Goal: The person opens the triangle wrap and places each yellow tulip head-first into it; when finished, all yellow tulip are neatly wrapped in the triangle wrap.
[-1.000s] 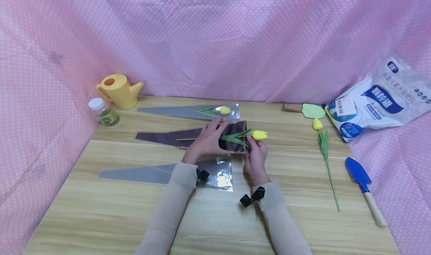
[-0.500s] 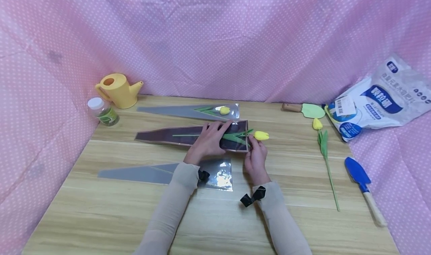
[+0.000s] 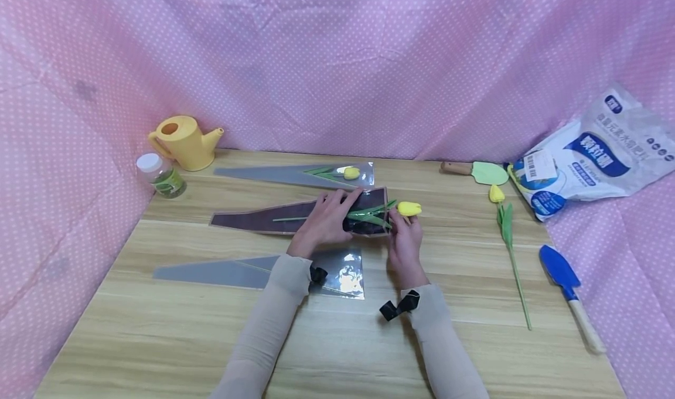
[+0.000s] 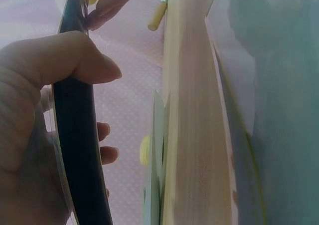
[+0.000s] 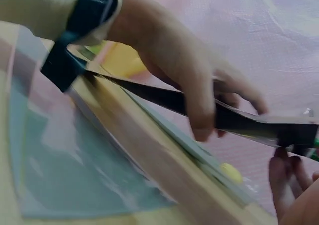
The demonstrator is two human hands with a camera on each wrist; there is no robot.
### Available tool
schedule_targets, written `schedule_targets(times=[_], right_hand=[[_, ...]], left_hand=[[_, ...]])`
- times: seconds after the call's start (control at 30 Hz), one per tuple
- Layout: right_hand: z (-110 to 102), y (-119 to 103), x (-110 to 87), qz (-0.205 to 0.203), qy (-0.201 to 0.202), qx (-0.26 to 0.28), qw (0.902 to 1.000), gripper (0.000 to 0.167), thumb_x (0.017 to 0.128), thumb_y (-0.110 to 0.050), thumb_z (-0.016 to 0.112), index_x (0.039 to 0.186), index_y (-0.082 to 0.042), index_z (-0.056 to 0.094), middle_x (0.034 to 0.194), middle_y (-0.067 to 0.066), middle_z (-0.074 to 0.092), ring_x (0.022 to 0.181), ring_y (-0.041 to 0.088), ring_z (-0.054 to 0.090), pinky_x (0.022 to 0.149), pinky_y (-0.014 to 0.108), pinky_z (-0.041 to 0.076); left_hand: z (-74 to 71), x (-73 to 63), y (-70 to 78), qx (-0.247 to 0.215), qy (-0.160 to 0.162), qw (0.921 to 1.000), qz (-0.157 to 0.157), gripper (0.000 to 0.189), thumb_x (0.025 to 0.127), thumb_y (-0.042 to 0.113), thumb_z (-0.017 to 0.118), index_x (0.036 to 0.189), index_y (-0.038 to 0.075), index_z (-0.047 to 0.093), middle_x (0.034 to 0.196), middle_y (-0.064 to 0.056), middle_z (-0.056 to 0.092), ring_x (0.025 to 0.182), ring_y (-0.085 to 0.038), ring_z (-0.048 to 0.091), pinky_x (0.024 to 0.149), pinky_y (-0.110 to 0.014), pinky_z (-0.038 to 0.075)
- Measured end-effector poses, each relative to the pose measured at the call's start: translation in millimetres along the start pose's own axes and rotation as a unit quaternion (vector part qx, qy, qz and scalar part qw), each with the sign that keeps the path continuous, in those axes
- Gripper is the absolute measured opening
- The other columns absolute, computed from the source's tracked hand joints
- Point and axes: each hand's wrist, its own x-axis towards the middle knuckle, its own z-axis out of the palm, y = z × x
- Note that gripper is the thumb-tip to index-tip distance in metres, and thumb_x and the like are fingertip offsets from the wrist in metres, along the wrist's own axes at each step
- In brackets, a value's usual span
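My left hand [image 3: 326, 218] spans the dark, clear-fronted flower sleeve [image 3: 253, 217] and grips it, thumb on the near edge and fingers round the far edge, as the left wrist view shows. Inside lies a tulip with its stem [image 3: 290, 218] visible through the film; its yellow head [image 3: 409, 208] sticks out of the wide right end. At that mouth my right hand [image 3: 406, 241] pinches the tulip just below the head, fingertips right at the sleeve's edge and beside the green leaves. The right wrist view shows the sleeve raised off the table, bowed between both hands.
Behind lies a grey sleeve [image 3: 253, 173] with a tulip [image 3: 350, 173]; another grey sleeve [image 3: 216, 272] lies in front. At left stand a yellow watering can [image 3: 184, 144] and a jar [image 3: 167, 182]. Rightward are a loose tulip [image 3: 507, 229], green trowel [image 3: 489, 173], blue trowel [image 3: 561, 267] and white bag [image 3: 596, 159].
The yellow head has shifted slightly right, then a little up, with my right hand moving along with it. My left hand keeps its grip on the dark sleeve and has moved slightly right.
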Motion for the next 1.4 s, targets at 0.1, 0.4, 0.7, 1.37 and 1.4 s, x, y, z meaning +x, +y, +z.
schedule_targets(times=[0.1,0.4,0.7,1.37,1.4], right_hand=[[-3.8,-10.4,1.6,0.003,-0.014,-0.05,0.9987,0.031,0.099,-0.02,0.061,0.127,-0.018,0.048,0.115,-0.004,0.059,0.096,0.006,0.061,0.085,0.018,0.053],[-18.3,-33.5,5.9,-0.062,-0.057,-0.135,0.9873,0.03,0.103,-0.015,0.052,0.131,-0.003,0.05,0.098,-0.01,0.063,0.078,0.004,0.068,0.076,0.018,0.057],[-16.3,-31.9,6.6,-0.071,-0.056,-0.13,0.9874,0.018,0.098,-0.004,0.058,0.113,-0.014,0.062,0.104,0.0,0.06,0.077,0.007,0.069,0.076,0.021,0.059],[-13.9,-22.5,6.7,-0.117,-0.071,-0.203,0.9694,0.023,0.089,0.003,0.069,0.111,0.0,0.067,0.091,-0.011,0.071,0.078,0.004,0.068,0.074,0.024,0.059],[-13.8,-21.7,6.7,-0.118,-0.071,-0.208,0.9685,0.023,0.09,0.001,0.068,0.113,0.001,0.068,0.095,-0.009,0.072,0.079,0.004,0.069,0.075,0.025,0.06]], left_hand=[[0.5,0.0,-1.3,-0.012,-0.002,0.9999,-0.006,0.107,0.076,0.034,0.082,0.161,0.027,0.017,0.146,-0.011,0.044,0.136,-0.034,0.044,0.121,-0.054,0.027],[1.5,-0.6,-4.7,-0.037,-0.002,0.9993,-0.006,0.108,0.075,0.032,0.083,0.16,0.028,0.018,0.144,-0.011,0.044,0.132,-0.029,0.045,0.12,-0.052,0.029],[3.4,-0.3,-2.1,-0.048,-0.008,0.9988,-0.013,0.109,0.074,0.034,0.083,0.16,0.031,0.016,0.141,-0.009,0.043,0.127,-0.025,0.044,0.116,-0.049,0.034],[0.7,0.5,0.1,-0.049,0.011,0.9987,-0.005,0.107,0.073,0.033,0.083,0.16,0.03,0.019,0.134,-0.008,0.043,0.121,-0.025,0.044,0.11,-0.046,0.038],[0.7,0.5,0.1,-0.049,0.012,0.9987,-0.006,0.107,0.073,0.033,0.083,0.159,0.03,0.02,0.134,-0.008,0.043,0.122,-0.025,0.044,0.111,-0.046,0.038]])
